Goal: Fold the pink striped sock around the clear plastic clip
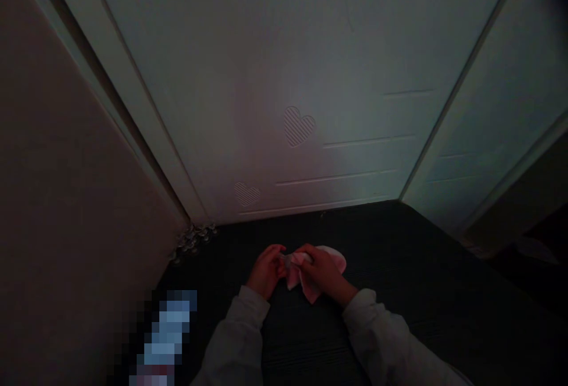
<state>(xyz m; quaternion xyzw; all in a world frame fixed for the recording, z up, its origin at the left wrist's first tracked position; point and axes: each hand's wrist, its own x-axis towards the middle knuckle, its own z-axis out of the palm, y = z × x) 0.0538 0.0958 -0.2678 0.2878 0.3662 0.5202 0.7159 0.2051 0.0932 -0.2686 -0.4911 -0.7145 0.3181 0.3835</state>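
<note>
From where I stand, a small pink-and-white cloth (309, 289) sits bunched just below the centre of the frame, above the dark tabletop (306, 344). The right hand (327, 273) pinches its gathered middle, and a loose flap spreads out past the knuckles, with another hanging below. The left hand (265, 269) curls round the narrow end; I can't make out exactly how its fingertips sit. I'd say the handling wants a firm right pinch, with the left fingers doing the fine work in small turns. Soft fabric like this would probably slip or bunch unevenly if tugged hard, and the dim light calls for feeling the folds as much as looking. A cluster of small shiny pieces (194, 238) lies well apart, left of centre, beside the pale panel (355, 66).
</note>
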